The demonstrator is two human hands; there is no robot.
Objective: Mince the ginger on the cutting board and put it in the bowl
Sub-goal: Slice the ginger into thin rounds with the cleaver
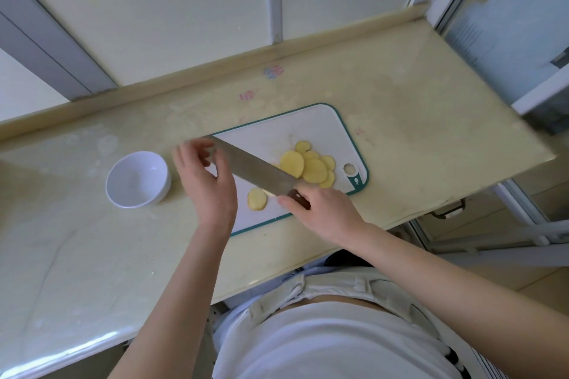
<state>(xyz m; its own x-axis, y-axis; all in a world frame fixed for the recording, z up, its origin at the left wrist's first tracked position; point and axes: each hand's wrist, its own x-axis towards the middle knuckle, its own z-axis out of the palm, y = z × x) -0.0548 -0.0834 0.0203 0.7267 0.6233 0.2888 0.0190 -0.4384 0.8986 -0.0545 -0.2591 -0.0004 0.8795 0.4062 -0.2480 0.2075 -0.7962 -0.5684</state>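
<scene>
Several yellow ginger slices (311, 167) lie overlapped on the right part of the white, green-rimmed cutting board (314, 123). One more ginger slice (257, 199) lies apart near the board's front edge. My right hand (326, 214) grips the dark handle of a large knife (252, 167), whose blade points left across the board. My left hand (204, 184) hovers over the board's left end beside the blade tip, fingers loosely spread, holding nothing. The white bowl (138, 179) stands empty on the counter to the left of the board.
The beige counter (415, 132) runs to a raised back ledge below the window frames. Its front edge is close to my body, and its right end stops by a sliding door. Small pink and blue marks (273, 71) dot the counter behind the board.
</scene>
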